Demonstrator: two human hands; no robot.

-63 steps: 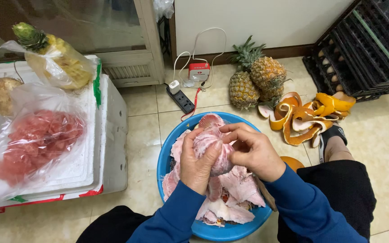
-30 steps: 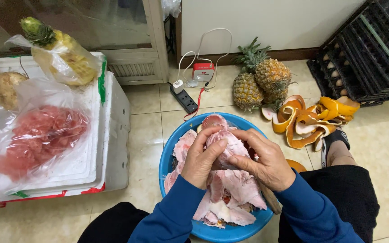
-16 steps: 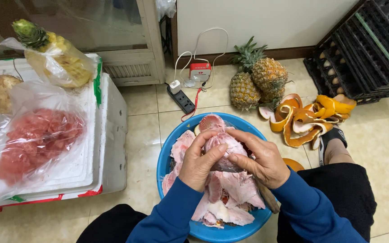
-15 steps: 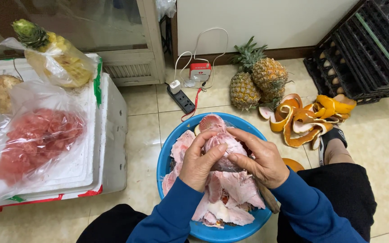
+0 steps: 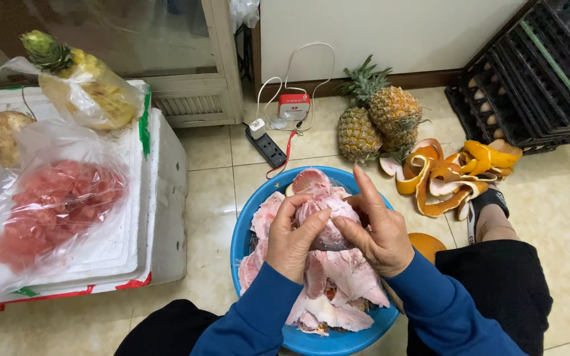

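We've got both hands, left hand (image 5: 293, 240) and right hand (image 5: 379, 232), in a close grip on the pale pink peeled pomelo chunk (image 5: 328, 221) over the round blue plastic basin (image 5: 242, 227); looks soft, tears easily; pinch the membrane edge.

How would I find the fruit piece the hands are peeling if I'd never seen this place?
Look for the round blue basin on the tiled floor, in front of the two pineapples. Above its pile of pink peel, the left hand and right hand pinch one pale pink fruit piece. It alone is lifted; the rest lie loose below.
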